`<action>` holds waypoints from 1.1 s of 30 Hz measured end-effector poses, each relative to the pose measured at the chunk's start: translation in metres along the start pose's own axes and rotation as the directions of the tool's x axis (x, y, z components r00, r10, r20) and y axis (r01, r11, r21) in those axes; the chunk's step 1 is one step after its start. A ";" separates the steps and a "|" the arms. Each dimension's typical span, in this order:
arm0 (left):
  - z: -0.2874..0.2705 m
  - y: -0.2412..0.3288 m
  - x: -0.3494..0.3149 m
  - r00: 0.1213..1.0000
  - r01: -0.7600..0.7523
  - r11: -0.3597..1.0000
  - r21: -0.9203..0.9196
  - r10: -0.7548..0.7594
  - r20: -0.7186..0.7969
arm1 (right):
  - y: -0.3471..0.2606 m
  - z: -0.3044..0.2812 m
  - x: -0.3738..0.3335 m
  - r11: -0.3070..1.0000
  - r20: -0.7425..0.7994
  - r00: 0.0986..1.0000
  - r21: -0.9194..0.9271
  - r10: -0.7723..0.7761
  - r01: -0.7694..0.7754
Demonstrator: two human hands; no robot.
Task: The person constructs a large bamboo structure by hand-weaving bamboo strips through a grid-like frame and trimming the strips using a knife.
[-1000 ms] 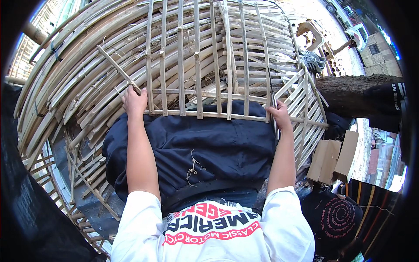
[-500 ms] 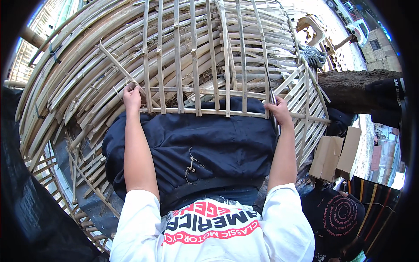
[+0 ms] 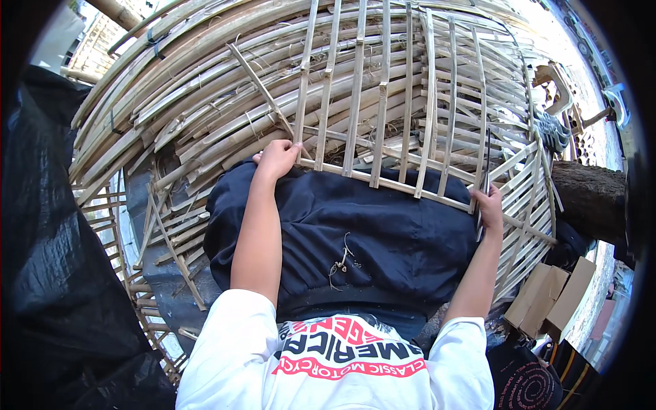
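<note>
A lattice of pale bamboo strips (image 3: 353, 102) lies across my lap, its near crosswise strip resting along the dark cloth (image 3: 348, 225) over my legs. My left hand (image 3: 277, 159) is closed at the left end of that strip, fingertips on the corner; the strip's very end is hidden under them. At the right end, my right hand (image 3: 488, 205) is closed around a long, thin, dark-bladed knife (image 3: 486, 160), which points away from me beside the last upright strip. Its fingers also touch the lattice corner. A loose bamboo stick (image 3: 256, 82) slants just beyond my left hand.
Bundled curved bamboo strips (image 3: 184, 82) are stacked beyond the lattice. Another slatted bamboo piece (image 3: 523, 205) lies right, near a log (image 3: 588, 195) and cardboard boxes (image 3: 547, 294). Black sheeting (image 3: 55, 260) hangs left. A person in a dark printed shirt (image 3: 529, 386) is lower right.
The whole scene has shifted rightward in view. The lattice now slants, its right end nearer me. My left hand has moved onto the strip's end; my right hand still holds the knife.
</note>
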State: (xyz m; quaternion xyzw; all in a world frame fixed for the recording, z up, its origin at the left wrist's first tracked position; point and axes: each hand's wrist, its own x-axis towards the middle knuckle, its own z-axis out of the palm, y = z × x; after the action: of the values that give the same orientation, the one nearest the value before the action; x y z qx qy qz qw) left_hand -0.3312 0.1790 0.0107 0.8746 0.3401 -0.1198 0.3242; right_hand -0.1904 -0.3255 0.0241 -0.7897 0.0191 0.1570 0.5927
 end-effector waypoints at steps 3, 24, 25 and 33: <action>-0.012 0.006 -0.022 0.996 -0.074 0.997 -0.025 0.073 -0.056 | -0.007 -0.011 0.011 0.998 0.025 1.000 -0.062 0.017 -0.016; 0.021 0.030 0.031 0.794 -0.423 0.868 0.259 0.493 -0.355 | -0.031 -0.074 0.102 0.977 0.025 0.999 -0.206 -0.044 0.048; 0.019 0.033 0.034 0.817 -0.406 0.853 0.328 0.500 -0.286 | -0.027 -0.076 0.106 0.978 0.043 0.999 -0.205 -0.024 0.032; 0.005 0.037 0.049 0.761 -0.487 0.705 0.517 0.632 -0.146 | -0.016 -0.072 0.112 0.993 0.060 0.998 -0.119 0.033 -0.026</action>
State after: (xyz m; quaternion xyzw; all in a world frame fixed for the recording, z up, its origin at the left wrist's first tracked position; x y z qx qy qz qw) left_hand -0.2695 0.1805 0.0040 0.9937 0.0641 0.0508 0.0763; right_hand -0.0647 -0.3712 0.0265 -0.8179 0.0030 0.1912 0.5427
